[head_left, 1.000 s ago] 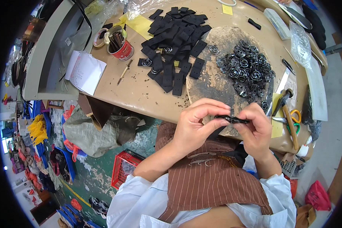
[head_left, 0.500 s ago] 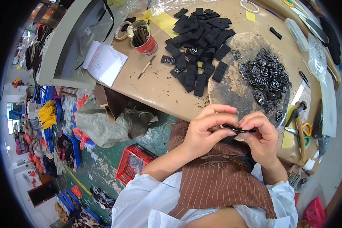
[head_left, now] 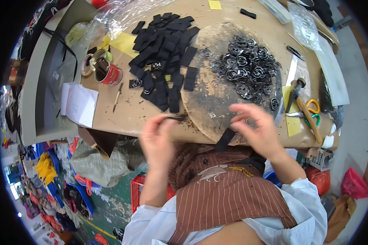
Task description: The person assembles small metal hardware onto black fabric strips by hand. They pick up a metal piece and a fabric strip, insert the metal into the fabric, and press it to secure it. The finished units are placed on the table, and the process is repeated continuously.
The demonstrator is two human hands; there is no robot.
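Left hand: your left hand (head_left: pixel 158 134) pinches a small dark piece (head_left: pixel 175 118) at the tabletop's (head_left: pixel 131 118) near edge.
Right hand: your right hand (head_left: pixel 257 130) grips a black strap (head_left: pixel 225 140) beside it.

Worker wore a brown apron (head_left: pixel 229 196) with thin pale vertical pinstripes, bib reaching up to the chest. Small light embroidered patch (head_left: pixel 212 173) sat on the bib, oval shape with fine lines, next to a short run of yellowish stitching (head_left: pixel 240 170). Under it was a white long-sleeved shirt (head_left: pixel 306 204), sleeves pushed up above the elbows, cloth bunched and creased there. Forearms were bare. Left hand (head_left: pixel 158 136) and right hand (head_left: pixel 259 130) were bare too: no gloves, rings or watch visible, both motion-blurred.
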